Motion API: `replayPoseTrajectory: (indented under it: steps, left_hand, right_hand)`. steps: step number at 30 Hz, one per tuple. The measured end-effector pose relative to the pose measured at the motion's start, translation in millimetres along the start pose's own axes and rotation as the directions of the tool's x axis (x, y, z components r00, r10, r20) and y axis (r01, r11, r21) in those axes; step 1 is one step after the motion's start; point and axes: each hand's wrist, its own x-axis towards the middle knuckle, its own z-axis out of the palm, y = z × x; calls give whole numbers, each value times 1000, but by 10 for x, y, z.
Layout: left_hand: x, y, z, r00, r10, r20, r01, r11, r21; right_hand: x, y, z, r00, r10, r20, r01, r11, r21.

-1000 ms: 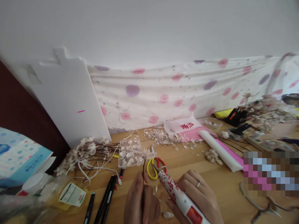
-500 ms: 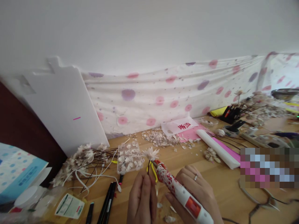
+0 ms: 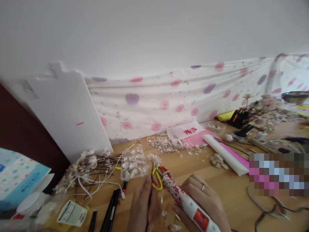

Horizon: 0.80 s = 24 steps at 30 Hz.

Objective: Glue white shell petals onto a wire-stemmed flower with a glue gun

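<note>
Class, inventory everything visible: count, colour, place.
Flower: one, pale, lower centre
Glue gun: one, red and white, lower centre
Scissors: one, yellow and red, lower centre
Petal tray: one, clear, centre
Petal pile: one, pale, centre
Flower bunches: several, pale, sides
Markers: at least three, black, lower left
Board: one, white, left
Cloth: one, spotted white, back
Roll: one, white, right
Table: one, brown, beneath
Other clutter: uncounted, mixed, sides
Left hand: one, holding flower
Right hand: one, holding glue gun

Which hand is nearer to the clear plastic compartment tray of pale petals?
Left. The left hand is just in front of the tray, slightly to its right; the right hand is farther off, well to the tray's right.
</note>
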Motion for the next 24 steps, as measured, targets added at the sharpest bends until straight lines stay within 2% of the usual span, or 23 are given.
replayPoseTrajectory:
  steps: [3, 5, 9, 15, 17, 18, 19, 21, 22, 24]
  left_hand:
    - [-4, 4, 11, 990, -37, 139, 53, 992, -117]
    - [-13, 18, -8, 963, -84, 257, 137, 971, -196]
    - [-43, 60, -107, 856, -192, 480, 369, 877, -307]
    - [-46, 148, -232, 742, -218, 634, 468, 845, -257]
    - [-41, 156, -249, 693, -207, 690, 496, 832, -249]
    - [-49, 155, -260, 685, -201, 700, 505, 824, -258]
    - [-67, 150, -277, 697, -195, 690, 506, 816, -280]
    - [-137, 135, -339, 775, -195, 601, 478, 803, -356]
    - [-183, 126, -388, 827, -185, 531, 443, 796, -413]
    - [-285, 107, -522, 918, -166, 360, 342, 789, -510]
  right_hand:
    - [-9, 44, -32, 999, 0, 40, -1, 1000, 21]
    - [-22, 73, -43, 998, -15, 64, 13, 999, 37]
    - [-84, 138, -35, 994, -6, 107, -1, 998, 65]
    - [-176, 188, -85, 986, 31, 165, -48, 994, 97]
    - [-185, 184, -141, 970, 84, 228, -105, 991, 83]
    - [-192, 193, -178, 950, 136, 282, -160, 985, 65]
    - [-205, 215, -218, 917, 206, 341, -233, 972, 38]
    - [-269, 320, -306, 817, 410, 405, -424, 904, -59]
    - [-326, 405, -352, 758, 520, 393, -517, 847, -123]
    - [-495, 619, -441, 650, 713, 262, -669, 701, -249]
